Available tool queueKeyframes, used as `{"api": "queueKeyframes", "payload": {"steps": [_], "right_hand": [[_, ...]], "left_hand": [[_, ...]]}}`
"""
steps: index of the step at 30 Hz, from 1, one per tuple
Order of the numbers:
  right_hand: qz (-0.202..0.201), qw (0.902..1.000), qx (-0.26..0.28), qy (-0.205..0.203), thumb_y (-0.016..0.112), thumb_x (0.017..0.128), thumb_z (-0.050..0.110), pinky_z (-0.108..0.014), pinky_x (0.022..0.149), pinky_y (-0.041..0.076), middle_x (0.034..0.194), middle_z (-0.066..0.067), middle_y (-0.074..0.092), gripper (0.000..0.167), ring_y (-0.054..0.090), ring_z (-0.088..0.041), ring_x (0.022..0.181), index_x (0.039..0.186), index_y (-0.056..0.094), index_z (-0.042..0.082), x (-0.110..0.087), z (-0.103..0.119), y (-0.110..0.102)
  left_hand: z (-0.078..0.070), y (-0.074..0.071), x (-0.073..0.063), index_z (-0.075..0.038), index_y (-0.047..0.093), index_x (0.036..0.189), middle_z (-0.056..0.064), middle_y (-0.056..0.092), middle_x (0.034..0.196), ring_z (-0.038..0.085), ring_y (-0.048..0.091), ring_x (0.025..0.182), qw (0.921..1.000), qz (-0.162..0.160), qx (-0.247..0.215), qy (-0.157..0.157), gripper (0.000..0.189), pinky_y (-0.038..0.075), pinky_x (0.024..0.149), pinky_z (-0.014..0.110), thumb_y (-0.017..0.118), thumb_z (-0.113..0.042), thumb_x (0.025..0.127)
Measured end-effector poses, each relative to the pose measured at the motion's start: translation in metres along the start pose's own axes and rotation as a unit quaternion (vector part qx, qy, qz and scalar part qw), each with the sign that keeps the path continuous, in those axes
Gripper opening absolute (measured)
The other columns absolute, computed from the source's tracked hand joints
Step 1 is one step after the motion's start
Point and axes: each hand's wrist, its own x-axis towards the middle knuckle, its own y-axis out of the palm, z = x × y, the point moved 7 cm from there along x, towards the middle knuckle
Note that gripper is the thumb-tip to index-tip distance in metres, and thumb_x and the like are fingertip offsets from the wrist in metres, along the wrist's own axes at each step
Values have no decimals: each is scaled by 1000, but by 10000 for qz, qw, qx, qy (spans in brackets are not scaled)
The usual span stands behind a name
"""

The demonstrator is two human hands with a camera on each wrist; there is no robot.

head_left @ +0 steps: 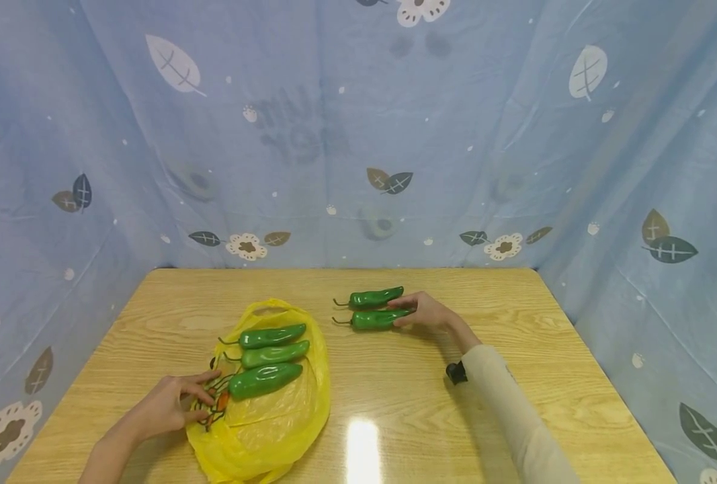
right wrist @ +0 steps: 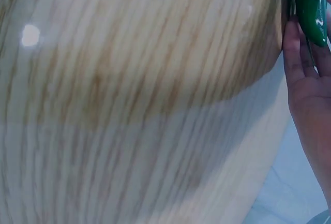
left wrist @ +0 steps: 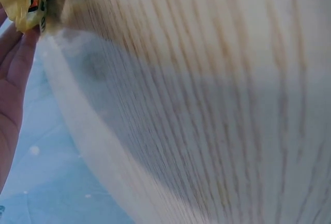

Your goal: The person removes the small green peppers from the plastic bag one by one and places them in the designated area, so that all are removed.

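On the left of the table lies a yellow plastic bag [head_left: 279, 430] with three long green chili peppers [head_left: 266, 381] side by side on it, stems to the left. My left hand [head_left: 167, 403] pinches the bag's left edge, where dark and orange print shows; the left wrist view has the fingers at the bunched plastic [left wrist: 23, 12]. My right hand [head_left: 427, 312] holds the tip end of a green chili pepper [head_left: 370, 320] between thumb and fingers, at the table's middle. Just behind it lies another green chili pepper [head_left: 375, 298], its tip close to my fingers.
The wooden table [head_left: 418, 403] reaches back to a blue patterned curtain [head_left: 334, 134], which also hangs on both sides. A small black device [head_left: 456, 372] sits at my right wrist by the pale sleeve [head_left: 509, 410].
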Motion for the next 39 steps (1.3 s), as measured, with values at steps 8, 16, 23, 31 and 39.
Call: {"api": "queueKeyframes", "payload": {"steps": [8,16,23,31,39], "right_hand": [[-112,9997,187,-133,72,85,8,-49,101,43,125,-21,61,51,55,-37,118,132,55,-4,-7,3,-15],[-447,9937,861,-568,68,89,8,-45,98,46,135,-23,52,49,47,-41,124,134,52,-6,-19,16,-23],[-600,9775,1650,-1173,66,88,-2,-35,94,50,135,-31,48,49,44,-48,124,132,48,-13,-27,33,-2],[-788,9728,1609,-1469,68,87,0,-37,95,49,129,-25,56,45,48,-47,121,128,55,-10,-36,52,27],[-108,9741,1492,-1695,64,87,-8,-57,98,41,129,-31,54,41,52,-40,120,127,55,-12,-44,66,60]], "left_hand": [[0,1,0,-25,76,90,24,58,128,48,56,108,9999,53,-111,-73,15,50,85,53,80,-30,76],[-1,0,0,-23,77,90,25,57,128,52,52,110,9996,66,-270,-112,15,46,84,60,80,-29,77],[-1,-1,0,-26,76,90,20,59,127,49,54,109,9999,-19,-55,-123,16,52,84,50,80,-31,76],[-2,-1,1,-24,77,90,22,59,127,48,56,108,9999,-28,-121,-75,16,54,86,41,80,-30,76],[-2,-1,-1,-28,76,88,19,60,127,47,55,110,9997,-92,54,-231,15,50,86,52,82,-29,74]]}}
